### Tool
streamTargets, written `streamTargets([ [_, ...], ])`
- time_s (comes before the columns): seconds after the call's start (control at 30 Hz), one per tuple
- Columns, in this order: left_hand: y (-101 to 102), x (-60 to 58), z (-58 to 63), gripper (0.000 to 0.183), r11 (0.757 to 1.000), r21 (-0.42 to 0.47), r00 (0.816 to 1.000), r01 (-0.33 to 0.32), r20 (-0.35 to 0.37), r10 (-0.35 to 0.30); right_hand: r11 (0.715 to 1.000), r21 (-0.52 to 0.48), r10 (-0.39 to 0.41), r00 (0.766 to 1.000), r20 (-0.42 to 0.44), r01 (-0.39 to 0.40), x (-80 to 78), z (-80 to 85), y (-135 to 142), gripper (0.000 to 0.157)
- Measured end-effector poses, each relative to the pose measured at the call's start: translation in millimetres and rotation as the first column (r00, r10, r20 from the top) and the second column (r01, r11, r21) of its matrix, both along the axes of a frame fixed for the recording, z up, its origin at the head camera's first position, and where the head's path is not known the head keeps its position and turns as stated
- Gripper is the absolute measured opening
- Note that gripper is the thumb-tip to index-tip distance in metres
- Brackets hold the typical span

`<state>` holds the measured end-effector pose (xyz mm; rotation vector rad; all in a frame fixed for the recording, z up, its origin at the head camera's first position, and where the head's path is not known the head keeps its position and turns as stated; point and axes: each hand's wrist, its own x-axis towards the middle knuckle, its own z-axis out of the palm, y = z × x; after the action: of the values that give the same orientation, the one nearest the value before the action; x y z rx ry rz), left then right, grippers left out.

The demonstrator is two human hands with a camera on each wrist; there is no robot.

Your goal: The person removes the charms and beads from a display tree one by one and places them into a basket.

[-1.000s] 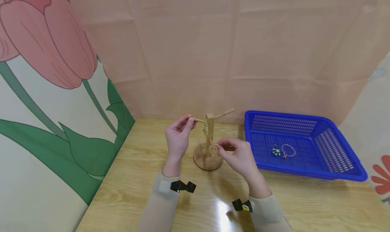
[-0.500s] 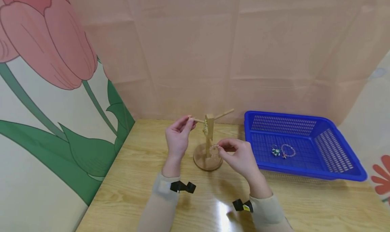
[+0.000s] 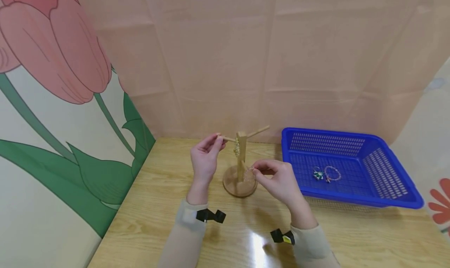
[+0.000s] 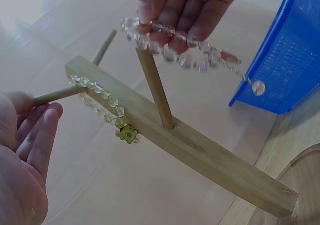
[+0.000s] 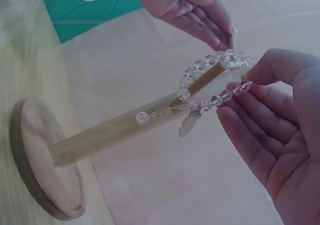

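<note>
In the head view, my left hand (image 3: 205, 160) pinches the end of the upper left peg (image 4: 60, 96) of a wooden bracelet stand (image 3: 241, 152). From that peg, close to the post, hangs a yellow beaded bracelet (image 4: 114, 103) with a small yellow charm. Between thumb and fingertips, my right hand (image 3: 279, 178) holds a clear pinkish beaded bracelet (image 5: 199, 65). This bracelet's ring is right at the tip of the lower front peg (image 4: 157, 92), which shows through the loop in the right wrist view. A short chain with a bead and a leaf-like charm dangle from it.
A blue plastic basket (image 3: 351, 199) stands right of the stand. Inside it lie a pink beaded bracelet (image 3: 333, 174) and a small ring with a green and white charm (image 3: 318, 175). Another peg (image 3: 259, 131) points to the back right. A pinkish cloth (image 3: 218, 65) hangs behind the table.
My right hand has shifted very slightly to the right with the pinkish bracelet. My left hand keeps its pinch on the peg, and the stand stays in place.
</note>
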<state>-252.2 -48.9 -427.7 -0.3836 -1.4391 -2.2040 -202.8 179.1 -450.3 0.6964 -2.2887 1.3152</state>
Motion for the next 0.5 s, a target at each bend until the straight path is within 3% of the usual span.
streamTargets([
  [0.17, -0.1, -0.4, -0.5, 0.019, 1.0, 0.003, 1.0, -0.002, -0.006, 0.002, 1.0, 0.0, -0.003, 1.0, 0.002, 0.003, 1.1, 2.0, 4.6, 0.018],
  [0.5, 0.0, -1.5, -1.4, 0.024, 1.0, -0.005, 1.0, 0.0, -0.019, 0.0, 1.0, -0.014, -0.008, 1.0, 0.027, 0.009, 1.2, 2.8, 10.4, 0.009],
])
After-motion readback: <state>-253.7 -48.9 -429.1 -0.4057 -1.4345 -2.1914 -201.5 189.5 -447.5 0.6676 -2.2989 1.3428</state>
